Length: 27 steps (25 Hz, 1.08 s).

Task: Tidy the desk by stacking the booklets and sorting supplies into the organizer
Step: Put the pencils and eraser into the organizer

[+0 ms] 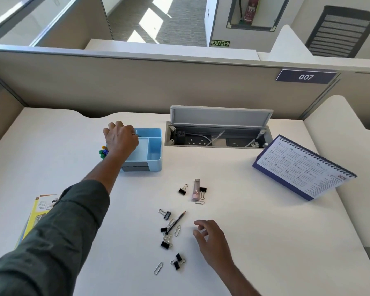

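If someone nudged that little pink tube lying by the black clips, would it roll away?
Probably. The small pink cylindrical tube looks round and lies flat on the smooth white desk, so it could roll sideways. The black binder clip touching its right side may block it there. It looks light.

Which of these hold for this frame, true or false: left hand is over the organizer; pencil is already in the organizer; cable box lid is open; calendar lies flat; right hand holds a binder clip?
1. The left hand is over the blue organizer. True.
2. The pencil is already in the organizer. False: it lies on the desk among the binder clips and paper clips.
3. The cable box lid is open. True: sockets and cables show beneath it.
4. The calendar lies flat. False: it stands tilted like a tent.
5. The right hand holds a binder clip. False: its fingers are loosely curled and hold nothing, right of the clips.
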Tool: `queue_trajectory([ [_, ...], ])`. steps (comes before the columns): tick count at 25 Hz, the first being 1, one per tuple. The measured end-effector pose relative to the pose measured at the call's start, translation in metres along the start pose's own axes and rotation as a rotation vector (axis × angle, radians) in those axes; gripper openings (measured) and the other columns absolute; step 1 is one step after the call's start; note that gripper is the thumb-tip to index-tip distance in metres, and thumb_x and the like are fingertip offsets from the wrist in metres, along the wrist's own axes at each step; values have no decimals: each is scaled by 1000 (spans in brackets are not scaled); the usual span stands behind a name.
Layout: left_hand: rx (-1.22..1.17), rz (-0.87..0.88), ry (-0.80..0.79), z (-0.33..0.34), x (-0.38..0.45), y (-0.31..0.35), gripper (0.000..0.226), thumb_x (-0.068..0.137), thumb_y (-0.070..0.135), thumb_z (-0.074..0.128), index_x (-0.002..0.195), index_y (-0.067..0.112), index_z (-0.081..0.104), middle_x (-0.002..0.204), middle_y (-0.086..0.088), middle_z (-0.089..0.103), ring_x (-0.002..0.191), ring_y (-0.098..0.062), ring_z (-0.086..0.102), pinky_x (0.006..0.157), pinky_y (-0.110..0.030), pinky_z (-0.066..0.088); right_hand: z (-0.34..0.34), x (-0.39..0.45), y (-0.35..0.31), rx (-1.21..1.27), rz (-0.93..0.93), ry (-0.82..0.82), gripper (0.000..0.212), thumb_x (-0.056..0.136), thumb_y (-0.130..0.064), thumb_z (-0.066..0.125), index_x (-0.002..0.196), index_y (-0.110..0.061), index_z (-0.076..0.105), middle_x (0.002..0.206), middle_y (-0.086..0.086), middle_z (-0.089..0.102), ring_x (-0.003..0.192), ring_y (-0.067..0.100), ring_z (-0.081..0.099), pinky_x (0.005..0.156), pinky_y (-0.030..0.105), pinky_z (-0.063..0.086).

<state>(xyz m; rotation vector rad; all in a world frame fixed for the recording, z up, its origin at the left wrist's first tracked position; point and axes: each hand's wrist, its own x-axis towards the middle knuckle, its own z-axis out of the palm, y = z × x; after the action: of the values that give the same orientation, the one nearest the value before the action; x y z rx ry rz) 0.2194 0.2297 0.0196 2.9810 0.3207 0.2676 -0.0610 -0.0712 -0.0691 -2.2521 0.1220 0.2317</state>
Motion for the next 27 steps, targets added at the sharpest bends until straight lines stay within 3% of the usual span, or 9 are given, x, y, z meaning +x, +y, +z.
queue_trajectory([
  [2, 86, 61, 10, 4, 0, -3, 29, 92, 19, 52, 104, 14, 78, 101, -17, 61, 97, -36, 49, 84, -45, 35, 8, 8, -8, -146, -97, -42, 26, 93, -27, 56, 118, -33, 62, 103, -18, 51, 92, 1, 55, 76, 18, 47],
  [6, 311, 192, -42, 5, -3, 0, 28, 92, 21, 52, 105, 13, 75, 104, -16, 61, 99, -33, 51, 84, -44, 38, 22, 34, -22, -382, -243, -38, 38, 87, -10, 59, 119, -29, 64, 106, -3, 54, 91, 18, 58, 67, 32, 53],
  [11, 431, 231, -117, 6, -4, 6, 29, 91, 25, 55, 113, 15, 71, 111, -12, 61, 103, -29, 52, 89, -43, 42, 25, 54, -25, -549, -288, -68, 32, 76, -7, 72, 98, -30, 69, 93, -5, 52, 72, 18, 55, 55, 25, 40],
  [14, 462, 231, -138, 6, -5, 5, 31, 92, 27, 55, 115, 15, 70, 112, -11, 63, 105, -28, 52, 91, -43, 43, 25, 55, -24, -569, -302, -74, 29, 72, -8, 75, 89, -30, 67, 93, -5, 52, 72, 18, 55, 55, 26, 41],
  [19, 493, 238, -146, 5, -5, 6, 30, 94, 27, 54, 116, 15, 70, 112, -9, 63, 105, -26, 52, 92, -42, 43, 22, 52, -18, -534, -271, -78, 30, 76, -6, 71, 93, -30, 63, 99, -7, 51, 78, 17, 55, 58, 28, 44],
  [27, 395, 217, -79, -1, 0, 10, 21, 90, 20, 63, 104, 12, 76, 95, -11, 68, 92, -26, 57, 84, -40, 46, 12, 42, -16, -460, -271, -82, 23, 86, -11, 61, 98, -31, 62, 103, -9, 51, 85, 18, 56, 64, 31, 49],
])
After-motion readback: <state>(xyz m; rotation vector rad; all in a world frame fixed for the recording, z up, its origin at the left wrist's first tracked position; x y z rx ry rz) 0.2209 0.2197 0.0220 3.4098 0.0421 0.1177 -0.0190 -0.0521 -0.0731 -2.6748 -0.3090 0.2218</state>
